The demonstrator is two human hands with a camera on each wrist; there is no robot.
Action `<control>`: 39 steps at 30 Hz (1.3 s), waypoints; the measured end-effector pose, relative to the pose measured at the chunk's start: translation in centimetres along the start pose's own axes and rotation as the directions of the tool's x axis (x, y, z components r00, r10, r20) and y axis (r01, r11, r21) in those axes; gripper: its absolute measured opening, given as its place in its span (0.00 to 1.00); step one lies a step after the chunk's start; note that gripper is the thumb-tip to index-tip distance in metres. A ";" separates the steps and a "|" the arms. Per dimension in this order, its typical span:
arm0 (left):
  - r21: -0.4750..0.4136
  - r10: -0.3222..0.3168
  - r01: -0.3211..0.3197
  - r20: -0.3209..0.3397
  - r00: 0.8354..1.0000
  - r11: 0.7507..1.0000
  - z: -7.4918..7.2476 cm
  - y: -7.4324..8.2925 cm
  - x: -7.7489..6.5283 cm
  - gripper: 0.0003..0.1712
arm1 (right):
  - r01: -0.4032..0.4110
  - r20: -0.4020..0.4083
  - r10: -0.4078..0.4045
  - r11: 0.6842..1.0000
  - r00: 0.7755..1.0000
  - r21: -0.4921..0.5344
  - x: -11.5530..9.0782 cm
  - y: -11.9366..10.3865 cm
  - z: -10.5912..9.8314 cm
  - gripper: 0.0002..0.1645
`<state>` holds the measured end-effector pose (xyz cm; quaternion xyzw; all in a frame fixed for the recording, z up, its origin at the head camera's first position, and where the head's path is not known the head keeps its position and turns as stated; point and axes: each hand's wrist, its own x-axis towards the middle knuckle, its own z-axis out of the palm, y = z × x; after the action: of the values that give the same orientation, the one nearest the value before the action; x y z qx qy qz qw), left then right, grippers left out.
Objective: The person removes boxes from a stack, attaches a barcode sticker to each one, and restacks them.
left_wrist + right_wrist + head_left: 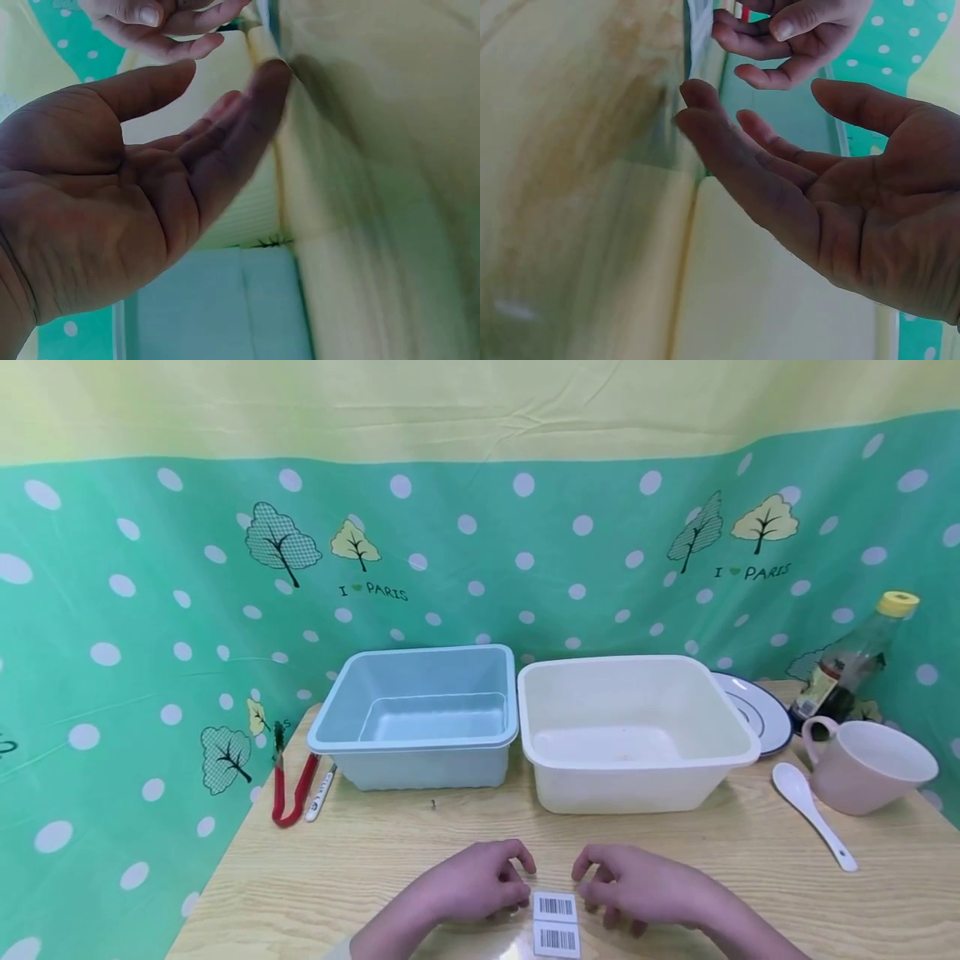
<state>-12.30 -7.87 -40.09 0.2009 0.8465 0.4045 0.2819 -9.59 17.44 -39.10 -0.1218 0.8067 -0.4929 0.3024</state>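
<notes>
My left hand point(480, 881) rests low over the table's near side with its fingers loosely bent and nothing in them. Opposite it, my right hand point(637, 885) lies in the same relaxed way, palm turned inward and holding nothing. Between the two hands is a white card with two barcodes point(557, 925), flat on the wood. In the left wrist view the left palm point(97, 195) shows bare, thumb apart from the fingers. The right wrist view likewise shows an unfilled right palm point(870, 210), with fingertips close to the table.
A light blue basin point(423, 768) and a white basin point(622, 789) stand behind the hands. Red-handled tongs point(279, 806) and a white marker point(321, 793) lie left. On the right are a white spoon point(813, 818), a pink mug point(862, 772), a plate point(768, 718) and a yellow-capped bottle point(847, 664).
</notes>
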 end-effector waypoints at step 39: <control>-0.165 0.104 -0.117 -0.089 0.991 0.979 2.1 -0.2 1.8 0.18 | 0.156 -0.161 -0.176 0.980 0.971 -0.127 1.1 0.0 0.0 0.14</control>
<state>-12.33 -5.76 -41.86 0.2066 0.8071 0.4979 0.2410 -10.44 16.89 -39.45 -0.1629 0.8433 -0.4787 0.1821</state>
